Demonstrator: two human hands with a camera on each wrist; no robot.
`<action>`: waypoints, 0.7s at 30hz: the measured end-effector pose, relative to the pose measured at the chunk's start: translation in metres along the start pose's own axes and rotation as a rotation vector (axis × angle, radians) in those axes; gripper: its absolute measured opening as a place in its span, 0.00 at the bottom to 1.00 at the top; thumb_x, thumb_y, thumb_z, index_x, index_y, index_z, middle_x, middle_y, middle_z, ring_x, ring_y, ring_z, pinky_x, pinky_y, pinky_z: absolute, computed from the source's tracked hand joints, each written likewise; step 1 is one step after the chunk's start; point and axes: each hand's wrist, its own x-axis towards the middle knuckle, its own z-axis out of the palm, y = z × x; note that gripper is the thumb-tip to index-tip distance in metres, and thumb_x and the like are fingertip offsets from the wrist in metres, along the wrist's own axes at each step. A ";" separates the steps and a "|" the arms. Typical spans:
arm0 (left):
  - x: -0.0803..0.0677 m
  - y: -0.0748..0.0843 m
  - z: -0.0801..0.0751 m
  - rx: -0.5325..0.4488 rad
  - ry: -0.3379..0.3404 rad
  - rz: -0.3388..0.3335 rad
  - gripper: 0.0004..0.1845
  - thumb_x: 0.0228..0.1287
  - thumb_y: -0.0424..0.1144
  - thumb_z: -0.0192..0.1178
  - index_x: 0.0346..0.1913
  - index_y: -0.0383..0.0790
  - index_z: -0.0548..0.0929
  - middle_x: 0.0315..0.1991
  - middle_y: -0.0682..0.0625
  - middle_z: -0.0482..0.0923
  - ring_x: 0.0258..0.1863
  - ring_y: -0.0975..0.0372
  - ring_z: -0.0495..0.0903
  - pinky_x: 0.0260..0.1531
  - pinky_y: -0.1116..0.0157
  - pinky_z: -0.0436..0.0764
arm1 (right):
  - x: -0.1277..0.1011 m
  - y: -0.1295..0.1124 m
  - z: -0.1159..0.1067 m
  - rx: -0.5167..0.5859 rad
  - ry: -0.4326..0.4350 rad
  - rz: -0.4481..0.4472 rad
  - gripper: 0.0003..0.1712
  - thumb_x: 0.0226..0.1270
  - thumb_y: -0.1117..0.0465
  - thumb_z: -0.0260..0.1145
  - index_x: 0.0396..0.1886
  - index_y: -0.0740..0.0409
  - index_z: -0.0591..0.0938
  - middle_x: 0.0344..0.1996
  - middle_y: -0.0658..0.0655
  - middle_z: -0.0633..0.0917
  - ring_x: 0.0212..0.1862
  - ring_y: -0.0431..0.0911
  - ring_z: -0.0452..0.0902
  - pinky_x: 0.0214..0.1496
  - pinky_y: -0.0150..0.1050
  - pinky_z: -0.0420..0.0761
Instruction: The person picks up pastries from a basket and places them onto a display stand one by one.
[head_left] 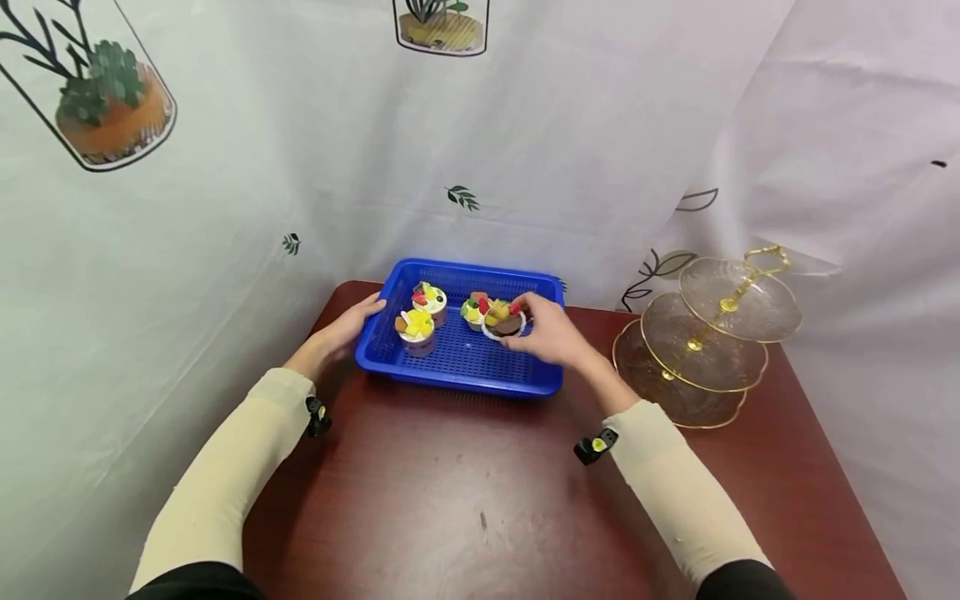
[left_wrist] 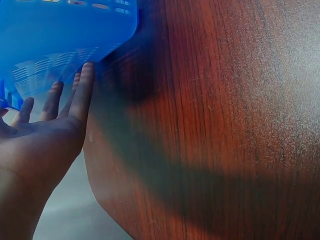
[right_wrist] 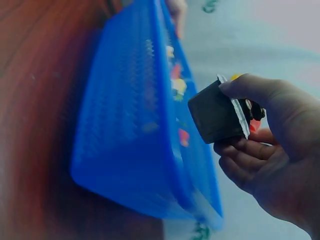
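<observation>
My right hand [head_left: 550,329] pinches a small dark dessert cup [right_wrist: 216,113] by its pale rim, thumb on one side and fingers on the other. Brown filling and yellow and red fruit pieces top this cup. It is held over the right half of a blue plastic basket [head_left: 459,386]. At the basket's left end, my left hand [head_left: 341,332] grips the rim, its fingers spread along the outer side in the left wrist view. Inside lie a yellow-topped cup [head_left: 417,333], a white-topped cup [head_left: 431,302] and a fruit-topped cupcake [head_left: 476,310], partly hidden behind the held cup.
To the right stands a three-tier cake stand [head_left: 705,346] with clear, gold-rimmed plates and a gold handle on top. The reddish-brown table [head_left: 450,483] meets patterned white cloth [head_left: 570,150] behind and at both sides.
</observation>
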 end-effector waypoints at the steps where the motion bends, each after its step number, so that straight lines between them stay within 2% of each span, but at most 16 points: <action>1: 0.000 0.000 0.000 -0.002 -0.002 0.001 0.35 0.89 0.54 0.38 0.88 0.53 0.41 0.81 0.36 0.57 0.73 0.40 0.68 0.65 0.44 0.78 | -0.003 0.001 -0.007 -0.005 0.020 0.000 0.33 0.59 0.54 0.83 0.59 0.62 0.79 0.50 0.60 0.85 0.52 0.55 0.81 0.55 0.50 0.82; 7: 0.000 0.001 -0.001 -0.011 -0.003 0.001 0.35 0.89 0.54 0.39 0.88 0.54 0.41 0.82 0.36 0.57 0.72 0.41 0.70 0.64 0.45 0.79 | -0.026 0.006 -0.040 0.000 0.105 0.013 0.35 0.57 0.56 0.83 0.60 0.63 0.78 0.52 0.62 0.84 0.53 0.58 0.83 0.56 0.54 0.84; 15: -0.002 0.000 0.000 -0.013 0.000 -0.006 0.35 0.89 0.54 0.39 0.88 0.53 0.40 0.82 0.36 0.56 0.73 0.40 0.68 0.65 0.44 0.77 | -0.056 0.012 -0.065 0.006 0.188 -0.003 0.36 0.56 0.58 0.84 0.61 0.63 0.78 0.50 0.61 0.86 0.49 0.57 0.87 0.52 0.55 0.87; 19: -0.003 -0.001 0.001 -0.011 -0.001 -0.002 0.36 0.89 0.55 0.39 0.88 0.53 0.40 0.82 0.36 0.55 0.74 0.39 0.67 0.65 0.44 0.78 | -0.072 0.014 -0.076 0.017 0.224 -0.005 0.36 0.57 0.58 0.84 0.61 0.63 0.79 0.50 0.61 0.86 0.49 0.54 0.87 0.51 0.49 0.86; 21: -0.002 0.000 0.001 -0.012 0.003 -0.001 0.35 0.88 0.55 0.39 0.88 0.54 0.40 0.82 0.36 0.56 0.74 0.39 0.67 0.65 0.44 0.78 | -0.080 0.014 -0.084 0.004 0.249 -0.014 0.35 0.57 0.58 0.84 0.61 0.63 0.79 0.49 0.61 0.87 0.46 0.54 0.87 0.47 0.42 0.86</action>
